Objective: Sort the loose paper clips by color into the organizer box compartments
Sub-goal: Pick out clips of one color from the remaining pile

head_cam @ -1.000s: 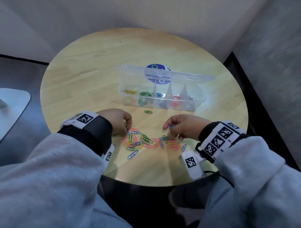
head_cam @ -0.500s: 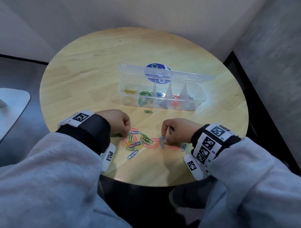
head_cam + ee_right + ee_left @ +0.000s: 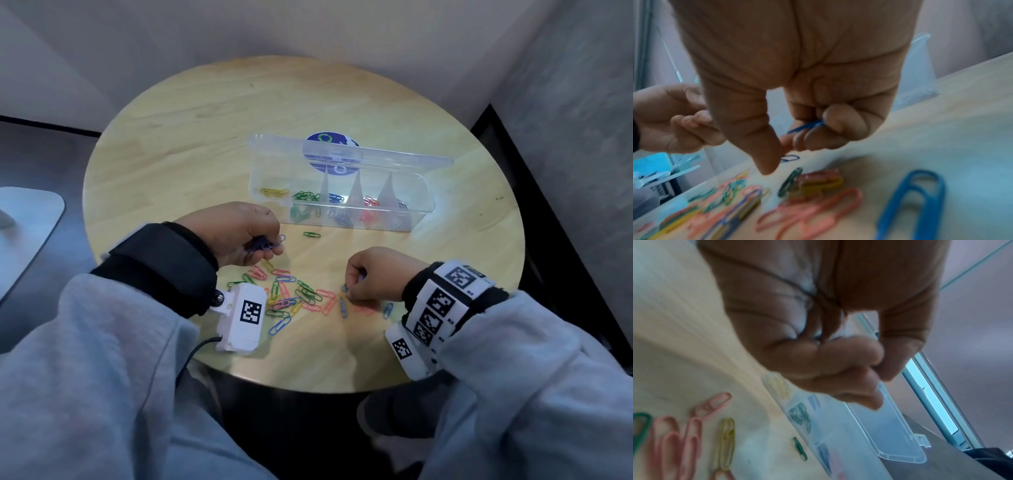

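Note:
A clear organizer box (image 3: 419, 212) stands mid-table with its lid up; yellow, green, blue, red and dark clips lie in separate compartments. A pile of loose paper clips (image 3: 298, 298) of mixed colours lies in front of me. My left hand (image 3: 270, 246), raised above the pile's left end, pinches a few dark blue-purple clips (image 3: 266, 244). In the left wrist view its fingers (image 3: 869, 353) are curled against the thumb. My right hand (image 3: 352, 291) is at the pile's right edge. It holds a blue clip (image 3: 807, 126) under its curled fingers, and its thumb (image 3: 766, 154) points down at the table.
One green clip (image 3: 311, 234) lies alone between the box and my left hand. A blue clip (image 3: 387, 310) sits apart by my right wrist. The round wooden table (image 3: 205, 137) ends close to my body, with a wall corner behind it.
My left hand has lifted off the pile and moved up toward the box, now showing the dark clips in its fingers. My right hand stays at the pile's right edge.

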